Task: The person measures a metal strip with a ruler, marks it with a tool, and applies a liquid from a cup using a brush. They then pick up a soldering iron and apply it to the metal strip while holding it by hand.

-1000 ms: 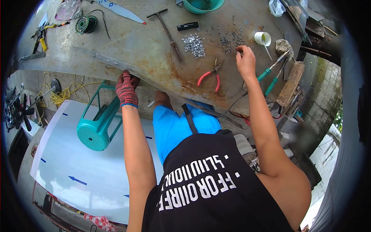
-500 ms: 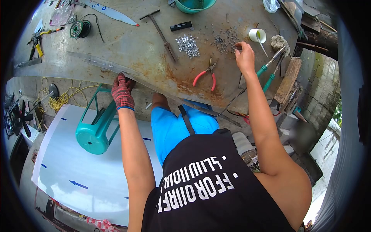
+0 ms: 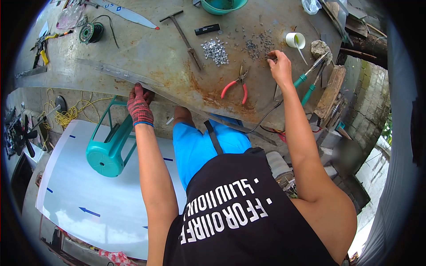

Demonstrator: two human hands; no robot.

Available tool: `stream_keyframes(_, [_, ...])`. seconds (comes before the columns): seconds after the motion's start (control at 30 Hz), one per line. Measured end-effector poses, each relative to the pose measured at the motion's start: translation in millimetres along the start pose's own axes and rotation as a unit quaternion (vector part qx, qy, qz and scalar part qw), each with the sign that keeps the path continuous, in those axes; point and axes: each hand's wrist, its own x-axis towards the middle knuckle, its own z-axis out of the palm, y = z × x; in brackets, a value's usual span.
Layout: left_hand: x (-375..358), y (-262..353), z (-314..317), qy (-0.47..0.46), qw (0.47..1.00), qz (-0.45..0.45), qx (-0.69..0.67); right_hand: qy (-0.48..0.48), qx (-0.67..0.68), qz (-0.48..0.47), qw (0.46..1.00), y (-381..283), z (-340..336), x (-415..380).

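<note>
My left hand (image 3: 141, 106), in a red and black knit glove, is closed round the front edge of the metal tabletop (image 3: 146, 53). My bare right hand (image 3: 280, 68) hovers low over the table with fingertips pressed together; what they hold, if anything, is too small to make out. Just left of those fingertips lie scattered small dark metal bits (image 3: 259, 46). A pile of shiny silver pieces (image 3: 215, 52) sits farther left. Red-handled pliers (image 3: 237, 85) lie nearer to me. Beyond my right hand, a white cup (image 3: 295, 41) is tipped on its side with a pale stick at its mouth.
Two green-handled soldering irons (image 3: 306, 84) rest against a rough stone (image 3: 320, 48) on the right. A T-handled metal tool (image 3: 183, 39), a black box (image 3: 207, 29), a wire spool (image 3: 92, 33) and a green basin (image 3: 224, 5) are on the table. Below stands a green stool (image 3: 108, 153).
My right hand has shifted slightly left and its fingers have drawn closer together. The left hand stays at the table edge, and the things on the table have not moved.
</note>
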Motion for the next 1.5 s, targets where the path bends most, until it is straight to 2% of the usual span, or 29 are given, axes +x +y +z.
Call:
stream_keyframes(0.17, [0.6,0.0,-0.3,0.001,1.000,0.002,0.004,0.028,0.011,0.016,0.999,3.4,-0.9,8.3])
stream_keyframes(0.33, [0.2,0.7,0.2,-0.002,1.000,-0.003,-0.007,0.002,0.000,-0.039,0.999,-3.0,1.3,16.8])
stream_keyframes(0.63, [2.3,-2.3,-1.9,0.001,1.000,0.003,-0.001,-0.037,0.011,-0.081,0.996,3.5,-0.5,21.0])
stream_keyframes(0.77, [1.3,-1.5,-1.8,-0.003,1.000,0.002,-0.003,-0.014,0.041,-0.026,0.999,-1.0,-7.9,20.0])
stream_keyframes(0.87, [2.1,-1.7,-1.0,-0.002,1.000,0.004,-0.003,-0.033,0.024,-0.063,0.997,-5.0,-9.0,19.4])
stream_keyframes(0.93, [0.3,-0.9,-1.1,-0.005,1.000,0.002,-0.004,-0.041,-0.029,-0.122,0.991,-4.6,-4.8,20.4])
stream_keyframes(1.5, [-4.3,2.5,1.9,0.007,1.000,0.004,-0.009,-0.005,-0.047,-0.141,0.989,2.8,6.2,16.0])
